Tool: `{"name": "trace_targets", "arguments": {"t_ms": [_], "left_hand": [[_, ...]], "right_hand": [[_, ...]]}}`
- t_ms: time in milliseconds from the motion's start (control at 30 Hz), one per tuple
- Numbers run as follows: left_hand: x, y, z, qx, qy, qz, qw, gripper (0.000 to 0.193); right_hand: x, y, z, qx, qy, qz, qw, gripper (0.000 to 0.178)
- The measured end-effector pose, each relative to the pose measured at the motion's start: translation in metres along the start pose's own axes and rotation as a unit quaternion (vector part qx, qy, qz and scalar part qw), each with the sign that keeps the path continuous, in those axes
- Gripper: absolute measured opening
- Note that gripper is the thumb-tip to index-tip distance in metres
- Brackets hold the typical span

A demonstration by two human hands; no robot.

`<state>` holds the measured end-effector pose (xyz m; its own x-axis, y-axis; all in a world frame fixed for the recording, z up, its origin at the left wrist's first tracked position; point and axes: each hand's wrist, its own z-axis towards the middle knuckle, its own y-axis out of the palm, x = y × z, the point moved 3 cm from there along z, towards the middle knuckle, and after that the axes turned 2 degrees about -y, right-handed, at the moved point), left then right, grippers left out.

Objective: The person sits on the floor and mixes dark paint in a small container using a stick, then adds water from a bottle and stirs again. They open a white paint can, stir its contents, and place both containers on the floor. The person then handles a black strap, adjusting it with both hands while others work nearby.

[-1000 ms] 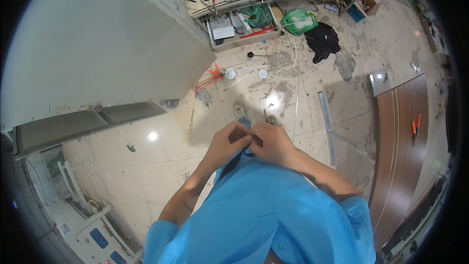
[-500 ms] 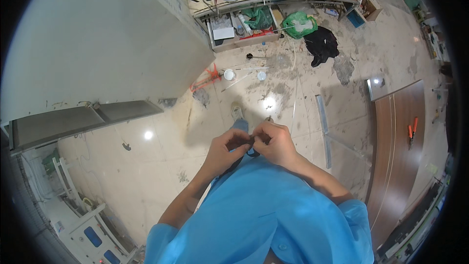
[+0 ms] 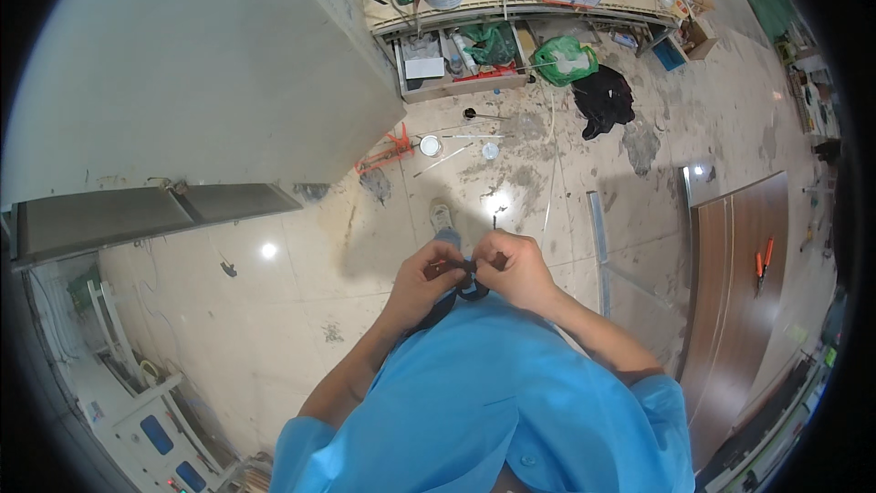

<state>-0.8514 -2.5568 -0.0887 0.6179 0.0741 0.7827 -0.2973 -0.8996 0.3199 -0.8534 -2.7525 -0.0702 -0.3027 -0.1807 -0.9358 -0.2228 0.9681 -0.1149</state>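
Observation:
Close in front of my waist, both hands are drawn together. My left hand (image 3: 429, 276) has its fingers pinched on a black strap-like piece (image 3: 472, 292). Facing it, my right hand (image 3: 513, 267) pinches the same dark piece, thumb and fingertips pressed together. A small loop of it hangs just under the fingertips, against my blue shirt (image 3: 511, 383). Its exact kind is too small to make out, and my fingers partly hide it. Below the hands, one shoe (image 3: 442, 215) shows on the tiled floor.
Ahead stands a workbench (image 3: 511, 11) with an open drawer (image 3: 465, 87). A green bag (image 3: 564, 62), black cloth (image 3: 604, 102), orange caulking gun (image 3: 388, 153) and white tub (image 3: 430, 145) lie on the floor. A grey cabinet (image 3: 201, 82) stands left, brown panels (image 3: 744, 274) right.
The view has shifted slightly, so the bench sits a little lower. Both hands stay together at the waist, and more of the black loop shows below the fingers.

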Motion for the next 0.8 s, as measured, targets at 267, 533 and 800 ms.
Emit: {"name": "trace_targets", "arguments": {"t_ms": [267,533,800], "left_hand": [[0.008,-0.021,0.0,-0.007,-0.019,-0.038,0.999,0.022],[0.02,-0.034,0.012,-0.057,-0.071,0.029,0.995,0.023],[0.023,-0.045,0.022,-0.092,-0.129,0.081,0.984,0.027]], "right_hand": [[-0.021,0.001,0.008,-0.05,-0.186,-0.11,0.975,0.019],[-0.024,-0.008,0.022,-0.157,-0.194,-0.133,0.959,0.018],[-0.022,-0.004,0.025,-0.173,-0.166,-0.126,0.963,0.013]]}}
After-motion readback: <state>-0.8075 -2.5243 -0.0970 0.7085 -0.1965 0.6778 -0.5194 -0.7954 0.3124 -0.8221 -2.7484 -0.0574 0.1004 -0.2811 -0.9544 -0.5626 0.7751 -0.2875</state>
